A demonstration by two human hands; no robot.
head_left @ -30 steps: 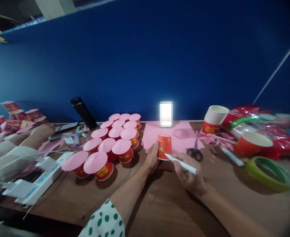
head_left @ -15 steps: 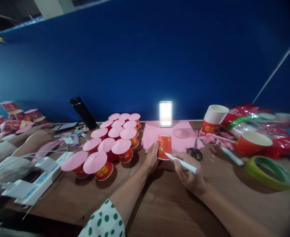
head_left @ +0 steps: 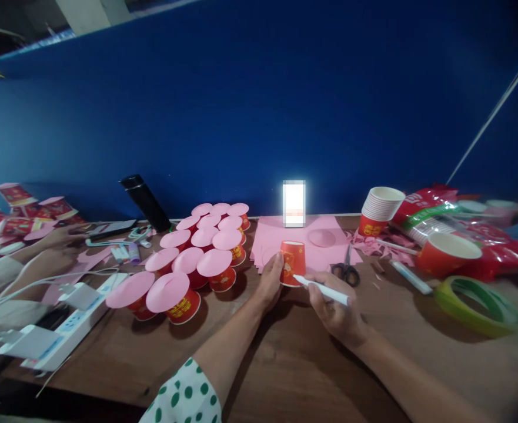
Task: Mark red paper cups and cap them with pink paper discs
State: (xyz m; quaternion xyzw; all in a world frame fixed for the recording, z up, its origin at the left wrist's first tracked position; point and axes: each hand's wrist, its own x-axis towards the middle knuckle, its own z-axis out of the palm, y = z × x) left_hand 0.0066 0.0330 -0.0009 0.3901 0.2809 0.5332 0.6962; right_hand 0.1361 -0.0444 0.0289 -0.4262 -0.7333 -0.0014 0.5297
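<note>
In front of me my left hand (head_left: pixel 271 282) grips the left side of a red paper cup (head_left: pixel 293 262), which is upside down with its wide rim low. A white marker (head_left: pixel 326 289) is held like a pen in my right hand (head_left: pixel 338 311), its tip at the lower right of the cup; whether it touches cannot be made out. Behind the cup lie pink paper sheets (head_left: pixel 263 235) with a round pink piece (head_left: pixel 321 237) on them. To the left stand several upturned red cups (head_left: pixel 183 308), each topped by a pink paper disc (head_left: pixel 167 292).
Right of my hands are scissors (head_left: pixel 346 273), a cup stack (head_left: pixel 376 211), pink scraps (head_left: pixel 391 249), a large red cup (head_left: pixel 448 254), another marker (head_left: pixel 411 277) and a tape roll (head_left: pixel 474 323). Left are a power strip (head_left: pixel 71 329), a black bottle (head_left: pixel 144 202) and a co-worker's hands (head_left: pixel 60 241).
My hands keep the same hold on cup and marker, almost unmoved. The view has shifted slightly. At the left, the co-worker's hands and pink paper have moved a little.
</note>
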